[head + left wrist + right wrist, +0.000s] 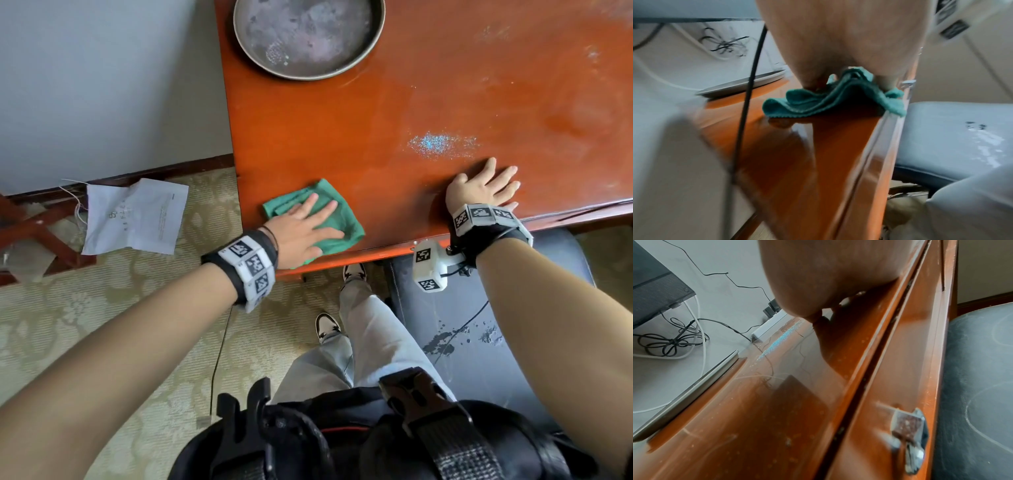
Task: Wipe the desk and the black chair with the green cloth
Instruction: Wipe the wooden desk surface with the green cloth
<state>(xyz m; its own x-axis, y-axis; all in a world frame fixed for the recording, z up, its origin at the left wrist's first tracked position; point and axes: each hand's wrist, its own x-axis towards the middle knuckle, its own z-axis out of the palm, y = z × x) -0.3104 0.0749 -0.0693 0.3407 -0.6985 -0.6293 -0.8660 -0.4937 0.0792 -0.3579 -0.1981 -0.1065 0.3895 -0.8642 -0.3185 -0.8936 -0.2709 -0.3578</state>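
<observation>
The green cloth lies folded on the near left corner of the red-brown desk. My left hand presses flat on the cloth with straight, spread fingers. My right hand rests flat on the desk near its front edge, fingers spread, holding nothing. A patch of pale blue glittery dust lies just beyond the right hand. The black chair seat, scuffed with white marks, stands under the desk's front edge below the right arm.
A round metal tray sits at the desk's back left. A crumpled white paper lies on the patterned carpet left of the desk. A power strip and tangled cables are by the wall. A keyed drawer lock faces the chair.
</observation>
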